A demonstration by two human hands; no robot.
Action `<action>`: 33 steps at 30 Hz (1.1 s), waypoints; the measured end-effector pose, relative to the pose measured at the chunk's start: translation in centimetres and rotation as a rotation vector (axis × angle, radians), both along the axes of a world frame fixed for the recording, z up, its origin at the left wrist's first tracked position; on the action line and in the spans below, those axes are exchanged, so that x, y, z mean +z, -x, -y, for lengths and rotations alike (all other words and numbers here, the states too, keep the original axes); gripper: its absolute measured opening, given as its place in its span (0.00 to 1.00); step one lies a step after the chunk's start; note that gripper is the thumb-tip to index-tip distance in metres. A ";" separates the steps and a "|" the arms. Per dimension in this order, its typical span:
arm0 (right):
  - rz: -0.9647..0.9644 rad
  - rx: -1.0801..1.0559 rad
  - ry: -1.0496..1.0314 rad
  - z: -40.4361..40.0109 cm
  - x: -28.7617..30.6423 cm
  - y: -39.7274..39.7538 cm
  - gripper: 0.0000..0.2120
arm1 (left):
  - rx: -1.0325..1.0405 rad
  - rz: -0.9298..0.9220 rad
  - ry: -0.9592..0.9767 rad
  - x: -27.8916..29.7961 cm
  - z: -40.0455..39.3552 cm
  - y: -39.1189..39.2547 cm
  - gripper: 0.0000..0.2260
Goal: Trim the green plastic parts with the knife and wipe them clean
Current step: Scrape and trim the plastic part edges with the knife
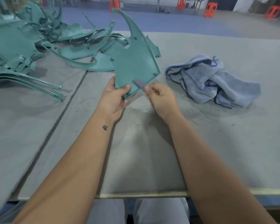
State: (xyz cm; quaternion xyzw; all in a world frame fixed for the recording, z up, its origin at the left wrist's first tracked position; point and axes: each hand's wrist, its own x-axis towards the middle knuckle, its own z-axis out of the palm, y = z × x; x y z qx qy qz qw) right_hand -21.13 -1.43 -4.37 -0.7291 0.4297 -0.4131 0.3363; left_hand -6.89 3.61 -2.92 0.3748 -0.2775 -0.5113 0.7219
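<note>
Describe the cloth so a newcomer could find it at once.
Start at the grey-covered worktable and look past the right hand, which holds the knife. The crumpled blue-grey towel lies there by itself. It is the only soft fabric thing; the green plastic parts pile up on the opposite side.

Parts pile [23, 39] left, cloth [213, 80] right.
</note>
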 end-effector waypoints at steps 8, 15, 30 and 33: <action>0.189 -0.035 -0.105 0.3 0.2 0.2 0.12 | 0.050 -0.084 -0.005 -0.2 0.3 -0.3 0.19; 0.293 -0.043 -0.079 0.1 0.9 -0.1 0.10 | 0.048 -0.071 -0.026 -0.1 0.2 -0.4 0.19; 0.056 0.193 -0.067 -0.8 0.7 -0.2 0.08 | -0.022 -0.160 -0.006 0.2 -0.4 -0.5 0.15; 0.220 0.152 -0.138 -0.3 0.8 0.3 0.07 | -0.100 -0.177 -0.023 0.4 -0.7 -0.8 0.16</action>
